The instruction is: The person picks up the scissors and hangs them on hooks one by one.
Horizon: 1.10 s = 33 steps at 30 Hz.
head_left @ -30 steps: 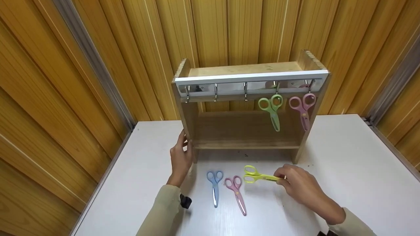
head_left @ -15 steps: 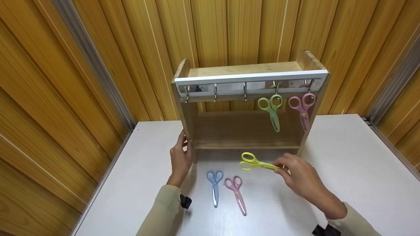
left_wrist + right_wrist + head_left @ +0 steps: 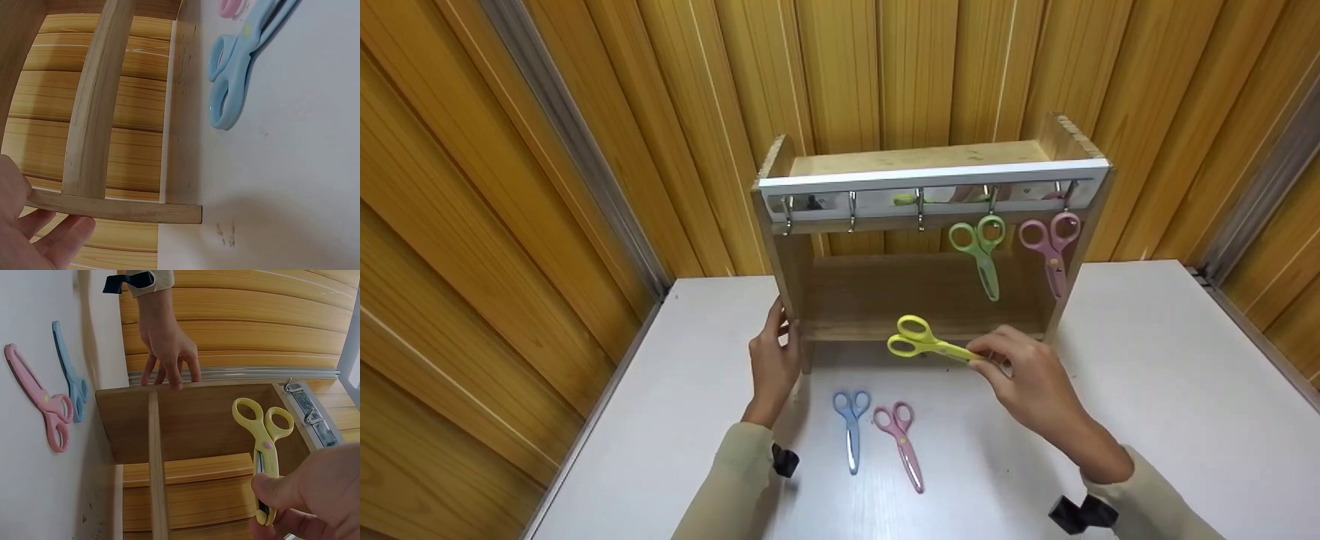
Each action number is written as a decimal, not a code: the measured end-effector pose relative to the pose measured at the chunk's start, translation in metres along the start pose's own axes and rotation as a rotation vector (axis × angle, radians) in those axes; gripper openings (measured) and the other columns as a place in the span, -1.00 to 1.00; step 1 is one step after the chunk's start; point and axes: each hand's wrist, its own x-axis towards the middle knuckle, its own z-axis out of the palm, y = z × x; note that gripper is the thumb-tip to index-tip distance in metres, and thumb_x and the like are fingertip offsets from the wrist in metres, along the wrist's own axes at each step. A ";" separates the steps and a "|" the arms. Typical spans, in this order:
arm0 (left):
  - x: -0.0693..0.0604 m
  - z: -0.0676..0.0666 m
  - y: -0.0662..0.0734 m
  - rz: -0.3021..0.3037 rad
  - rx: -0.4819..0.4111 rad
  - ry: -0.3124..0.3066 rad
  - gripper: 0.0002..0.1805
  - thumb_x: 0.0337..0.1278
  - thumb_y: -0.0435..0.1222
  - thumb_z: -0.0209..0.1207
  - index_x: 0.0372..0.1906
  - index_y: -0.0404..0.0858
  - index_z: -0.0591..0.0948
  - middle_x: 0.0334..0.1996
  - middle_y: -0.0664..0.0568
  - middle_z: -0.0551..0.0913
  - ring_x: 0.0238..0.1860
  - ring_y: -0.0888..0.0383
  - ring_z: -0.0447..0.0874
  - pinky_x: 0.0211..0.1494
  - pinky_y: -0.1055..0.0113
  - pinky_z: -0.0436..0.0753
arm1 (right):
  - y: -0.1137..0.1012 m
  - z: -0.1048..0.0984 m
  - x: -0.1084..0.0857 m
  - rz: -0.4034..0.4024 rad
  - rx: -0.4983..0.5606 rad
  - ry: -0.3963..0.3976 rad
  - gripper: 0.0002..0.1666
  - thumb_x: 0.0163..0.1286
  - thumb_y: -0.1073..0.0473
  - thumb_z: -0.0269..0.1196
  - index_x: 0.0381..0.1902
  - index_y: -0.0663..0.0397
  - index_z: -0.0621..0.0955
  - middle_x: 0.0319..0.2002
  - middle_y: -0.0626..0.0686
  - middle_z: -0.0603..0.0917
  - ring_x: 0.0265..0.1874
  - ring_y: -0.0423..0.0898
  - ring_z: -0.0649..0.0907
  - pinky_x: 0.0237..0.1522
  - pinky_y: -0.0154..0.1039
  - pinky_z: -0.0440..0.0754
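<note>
My right hand (image 3: 1035,382) pinches yellow scissors (image 3: 922,343) by the blade end, between thumb and fingers. The handle loops point up and left, in front of the wooden rack's lower shelf. At the left, my left hand (image 3: 775,364) holds the edge of the wooden rack's side panel (image 3: 129,211), thumb on one side and fingers on the other. Blue scissors (image 3: 852,431) and pink scissors (image 3: 901,446) lie on the table in front of the rack. Green scissors (image 3: 981,255) and another pair of pink scissors (image 3: 1054,255) hang by a loop from the right-hand hooks.
A metal hook strip (image 3: 885,201) runs along the rack's top front; its left and middle hooks (image 3: 921,210) carry nothing. The rack stands on a white table (image 3: 720,315) before wood-panelled walls (image 3: 840,67).
My right hand has lifted the yellow scissors from near the tabletop, upward and slightly left, toward the rack. My left hand keeps its place on the side panel.
</note>
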 end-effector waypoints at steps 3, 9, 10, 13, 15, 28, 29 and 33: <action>0.000 0.000 0.001 -0.002 -0.002 0.000 -0.44 0.47 -0.40 0.16 0.50 -0.20 0.40 0.23 -0.19 0.65 -0.01 -0.07 0.78 -0.09 0.15 0.81 | -0.003 0.003 0.005 -0.021 0.045 0.036 -0.76 0.14 0.42 0.53 -0.27 0.06 0.78 -0.37 -0.14 0.65 -0.40 -0.21 0.59 -0.35 -0.36 0.67; 0.001 0.002 0.001 0.008 0.007 0.006 -0.45 0.48 -0.40 0.15 0.50 -0.21 0.40 0.23 -0.21 0.65 -0.01 -0.09 0.78 -0.10 0.18 0.81 | -0.006 0.010 0.015 -0.014 0.126 0.093 -0.77 0.16 0.42 0.52 -0.25 0.06 0.78 -0.39 -0.15 0.64 -0.42 -0.20 0.59 -0.37 -0.44 0.64; 0.002 0.002 0.001 0.007 0.009 0.005 -0.45 0.48 -0.40 0.14 0.50 -0.21 0.40 0.24 -0.20 0.64 -0.01 -0.08 0.78 -0.10 0.19 0.81 | -0.007 0.010 0.017 -0.005 0.139 0.100 -0.77 0.17 0.41 0.51 -0.25 0.06 0.78 -0.39 -0.15 0.64 -0.42 -0.20 0.59 -0.38 -0.45 0.64; 0.002 0.002 0.001 0.003 0.010 0.003 -0.44 0.48 -0.39 0.15 0.50 -0.20 0.40 0.24 -0.19 0.64 0.00 -0.08 0.78 -0.09 0.17 0.81 | -0.009 0.012 0.022 0.017 0.175 0.122 -0.79 0.20 0.39 0.50 -0.22 0.06 0.78 -0.37 -0.12 0.66 -0.41 -0.17 0.60 -0.39 -0.47 0.62; 0.002 0.001 0.001 -0.001 0.014 0.002 -0.44 0.48 -0.39 0.15 0.50 -0.19 0.40 0.24 -0.18 0.64 0.00 -0.07 0.78 -0.09 0.17 0.81 | -0.011 0.013 0.025 0.034 0.206 0.136 -0.79 0.22 0.38 0.49 -0.20 0.06 0.78 -0.36 -0.10 0.67 -0.40 -0.15 0.61 -0.38 -0.47 0.62; 0.000 0.001 0.000 0.004 0.034 0.019 -0.44 0.47 -0.40 0.15 0.49 -0.19 0.40 0.24 -0.19 0.64 0.00 -0.07 0.78 -0.06 0.16 0.81 | -0.022 0.030 0.041 0.110 0.403 0.239 -0.82 0.30 0.29 0.45 -0.13 0.10 0.79 -0.28 -0.01 0.71 -0.33 -0.08 0.62 -0.33 -0.47 0.64; 0.000 0.001 0.000 0.008 0.034 0.020 -0.44 0.47 -0.41 0.16 0.49 -0.21 0.40 0.23 -0.20 0.65 0.00 -0.08 0.78 -0.05 0.15 0.81 | -0.023 0.031 0.042 0.114 0.415 0.248 -0.82 0.30 0.30 0.45 -0.13 0.12 0.78 -0.28 0.01 0.71 -0.33 -0.07 0.62 -0.33 -0.48 0.64; 0.000 0.001 -0.001 0.020 0.027 0.031 -0.45 0.45 -0.42 0.17 0.48 -0.25 0.41 0.19 -0.24 0.66 -0.04 -0.11 0.79 -0.09 0.12 0.81 | -0.034 0.032 0.046 0.134 0.459 0.285 -0.83 0.30 0.39 0.43 -0.14 0.27 0.76 -0.29 0.11 0.71 -0.36 -0.03 0.62 -0.36 -0.47 0.62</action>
